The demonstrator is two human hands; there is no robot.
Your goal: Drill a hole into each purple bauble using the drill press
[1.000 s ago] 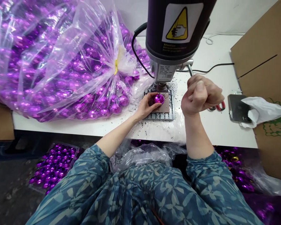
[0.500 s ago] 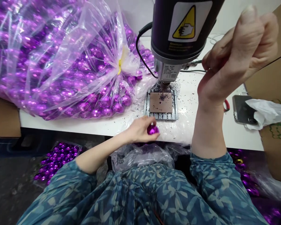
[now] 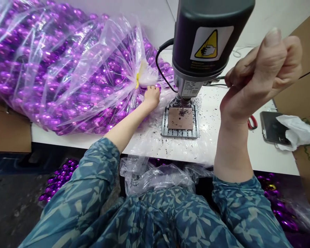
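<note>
A small bench drill press (image 3: 212,41) stands on the white table. My right hand (image 3: 263,65) is closed around its feed handle (image 3: 218,79) at the right side; most of the handle is hidden by the fingers. Below the chuck (image 3: 185,101), a brown square block (image 3: 180,119) with a small dark hole lies on the slotted metal base (image 3: 165,132), strewn with dark shavings. My left hand (image 3: 152,97) is beside the tied neck of a clear bag, its fingers curled over a shiny purple ball (image 3: 158,85) that is mostly hidden.
The big clear bag (image 3: 74,75) of purple balls fills the table's left, tied with a yellow tie (image 3: 137,81). Right of the press lie red-handled pliers or scissors (image 3: 252,122), a phone (image 3: 271,127) and crumpled tissue (image 3: 297,129). More purple balls (image 3: 59,179) are below the table edge.
My left hand has moved from the table's front edge up to the bag's neck, and the purple ball it held there is gone from view. My right hand stays on the handle.
</note>
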